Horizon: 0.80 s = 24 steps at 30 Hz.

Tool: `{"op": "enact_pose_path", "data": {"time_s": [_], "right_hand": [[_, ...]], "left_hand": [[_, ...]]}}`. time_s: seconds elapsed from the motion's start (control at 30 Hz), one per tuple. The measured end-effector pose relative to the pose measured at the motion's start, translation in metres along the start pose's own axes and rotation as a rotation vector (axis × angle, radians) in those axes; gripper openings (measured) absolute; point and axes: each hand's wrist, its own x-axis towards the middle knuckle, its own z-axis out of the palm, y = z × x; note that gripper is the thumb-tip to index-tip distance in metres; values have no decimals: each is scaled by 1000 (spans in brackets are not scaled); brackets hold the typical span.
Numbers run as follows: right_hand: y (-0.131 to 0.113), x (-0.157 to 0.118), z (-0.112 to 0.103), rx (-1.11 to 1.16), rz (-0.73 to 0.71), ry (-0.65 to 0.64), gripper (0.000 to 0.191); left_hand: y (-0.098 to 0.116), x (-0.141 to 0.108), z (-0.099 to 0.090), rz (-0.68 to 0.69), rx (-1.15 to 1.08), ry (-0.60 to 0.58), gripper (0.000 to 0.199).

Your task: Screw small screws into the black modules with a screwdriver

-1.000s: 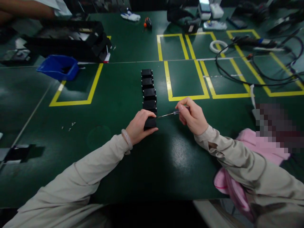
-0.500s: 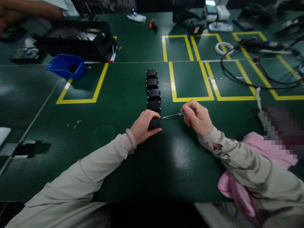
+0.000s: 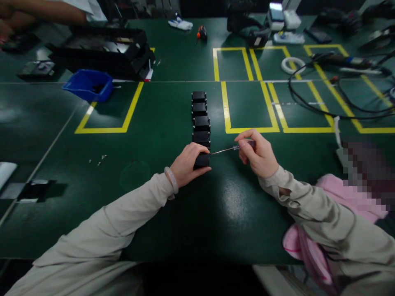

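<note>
My left hand (image 3: 189, 164) grips a black block (image 3: 202, 160) at the near end of a row, fingers on its far side and thumb on its near side. Beyond it, several similar black blocks (image 3: 201, 122) line up away from me, with small shiny screws at their side edges. Between the fingers of my right hand (image 3: 257, 152) is a slim screwdriver (image 3: 236, 147) with a clear handle. Its shaft points left, and the tip meets the right edge of the held block. Whether the tip sits in a screw is too small to tell.
Loose screws (image 3: 99, 163) lie left of my left hand. A blue bin (image 3: 89, 84) and stacked black trays (image 3: 101, 53) stand at the far left, near another person's arm (image 3: 46, 14). Cables (image 3: 308, 102) and a white ring (image 3: 292, 65) lie right; pink cloth (image 3: 348, 193) lies by my right sleeve.
The whole view has shifted slightly. Both hands keep their grips, and the screwdriver tip stays at the block's right edge.
</note>
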Motion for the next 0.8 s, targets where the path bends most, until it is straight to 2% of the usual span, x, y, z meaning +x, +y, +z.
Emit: {"op": "enact_pose_path", "data": {"time_s": [0.23, 0.37, 0.53, 0.7, 0.8], "right_hand": [[-1, 0, 0, -44, 11, -15, 21], [-2, -1, 0, -28, -23, -33, 17], [-4, -4, 0, -138, -14, -41, 21], [-4, -5, -1, -92, -48, -60, 15], [-4, -3, -2, -110, -47, -56, 18]], "left_hand": [[1, -1, -1, -5, 8, -5, 37], [1, -1, -1, -15, 7, -11, 36], [2, 0, 0, -18, 12, -12, 36], [1, 0, -1, -3, 13, 1, 36], [1, 0, -1, -1, 13, 8, 37]]}}
